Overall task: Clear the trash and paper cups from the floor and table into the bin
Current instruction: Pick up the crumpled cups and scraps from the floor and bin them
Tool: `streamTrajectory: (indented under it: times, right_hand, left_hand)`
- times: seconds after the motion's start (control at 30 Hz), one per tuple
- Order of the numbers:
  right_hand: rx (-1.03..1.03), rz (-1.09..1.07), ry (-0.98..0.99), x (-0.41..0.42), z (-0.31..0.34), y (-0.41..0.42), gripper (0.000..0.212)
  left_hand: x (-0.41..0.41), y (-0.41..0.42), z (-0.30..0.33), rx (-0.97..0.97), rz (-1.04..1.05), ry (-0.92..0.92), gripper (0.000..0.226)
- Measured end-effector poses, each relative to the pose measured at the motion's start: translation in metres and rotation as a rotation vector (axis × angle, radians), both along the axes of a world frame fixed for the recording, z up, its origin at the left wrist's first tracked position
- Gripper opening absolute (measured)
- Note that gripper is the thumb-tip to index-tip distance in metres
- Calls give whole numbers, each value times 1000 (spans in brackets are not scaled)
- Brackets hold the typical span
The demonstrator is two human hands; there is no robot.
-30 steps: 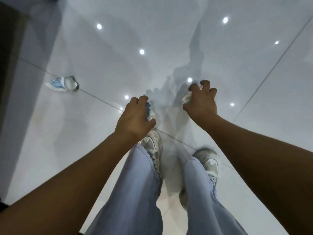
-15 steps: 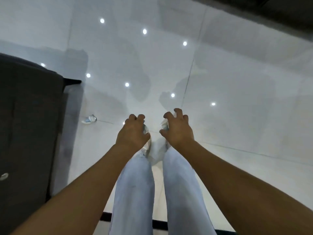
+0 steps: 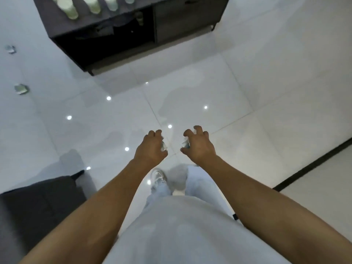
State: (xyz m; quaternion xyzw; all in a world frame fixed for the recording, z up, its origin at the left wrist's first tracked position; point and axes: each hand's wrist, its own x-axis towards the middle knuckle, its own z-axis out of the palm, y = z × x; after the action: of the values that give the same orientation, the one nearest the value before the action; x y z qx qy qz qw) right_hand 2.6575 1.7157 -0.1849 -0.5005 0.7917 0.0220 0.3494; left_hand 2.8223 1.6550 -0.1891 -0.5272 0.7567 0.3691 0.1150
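Since each hand, left (image 3: pixel 150 150) and right (image 3: pixel 198 147), is curled around soft, light trash (image 3: pixel 164 145), the 2 bits (image 3: pixel 22 89) at 10 o'clock should pinch up easily.

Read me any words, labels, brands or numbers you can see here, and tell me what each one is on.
None can be read.
Crumpled scraps in left hand and right hand: too blurred to show any text.
Paper cups on the dark table: no text shows.
Floor trash: too small, blurred.
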Motion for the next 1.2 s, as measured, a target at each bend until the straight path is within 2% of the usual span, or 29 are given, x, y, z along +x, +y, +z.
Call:
streamTrajectory:
  times: [0.2, 0.33, 0.7, 0.97, 1.1, 1.2]
  right_hand:
    - [-50, -291, 5, -86, 34, 53, 48]
    - [-79, -451, 15, -167, 49, 90, 50]
    - [-116, -757, 22, -398, 78, 177, 52]
    - [-101, -911, 9, -543, 76, 202, 53]
    - [-113, -1001, 25, -636, 77, 199, 53]
    - [-130, -1075, 26, -701, 87, 197, 53]
  left_hand:
    - [-103, 15, 36, -10, -333, 18, 58]
    - [-203, 33, 53, -52, -525, 32, 57]
    - [-479, 90, 77, -216, -965, 96, 60]
    - [-645, 96, 73, -228, -1203, 46, 54]
    - [-747, 82, 69, -287, -1298, 70, 52]
    - [-827, 76, 78, -264, -1340, 62, 49]
